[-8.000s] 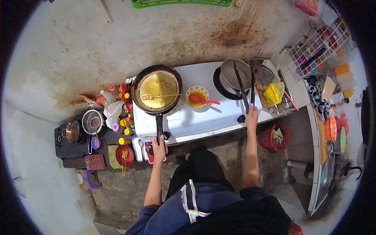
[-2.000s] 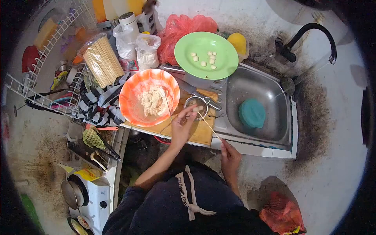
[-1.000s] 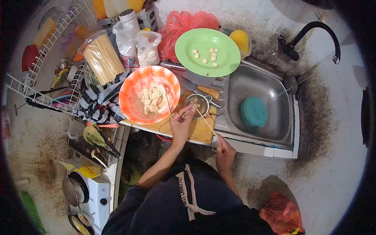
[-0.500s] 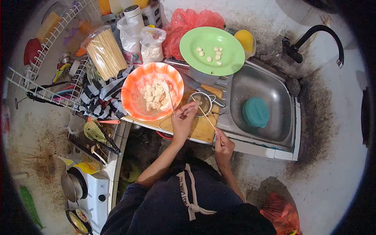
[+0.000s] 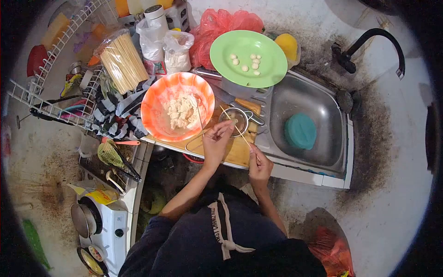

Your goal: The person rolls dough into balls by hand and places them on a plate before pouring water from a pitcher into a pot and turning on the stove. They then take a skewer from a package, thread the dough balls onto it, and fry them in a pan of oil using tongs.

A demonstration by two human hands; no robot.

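Observation:
My left hand (image 5: pixel 216 144) is closed in a pinch around a thin skewer that points up toward the orange bowl (image 5: pixel 154 107), which holds lumpy pale dough (image 5: pixel 181 111). My right hand (image 5: pixel 260 167) grips a second wooden skewer (image 5: pixel 243 137) by its lower end. That skewer slants up-left across a small metal strainer (image 5: pixel 247 121) on the wooden board (image 5: pixel 237 158). A small pale lump shows near the left fingertips; whether they touch it is unclear. Behind them, a green plate (image 5: pixel 272 68) bears several small pale balls (image 5: pixel 244 68).
At the right is a steel sink (image 5: pixel 318 104) with a teal object (image 5: pixel 301 131) under a black faucet (image 5: pixel 376 34). Bagged skewers (image 5: pixel 123 61), bags of white powder (image 5: pixel 177 53) and a red plastic bag (image 5: pixel 207 34) stand behind. A white stove (image 5: pixel 113 231) is lower left.
My right hand has moved slightly up and left, and its skewer's tip now reaches farther up-left, past the strainer's rim. My left hand stays nearly in place.

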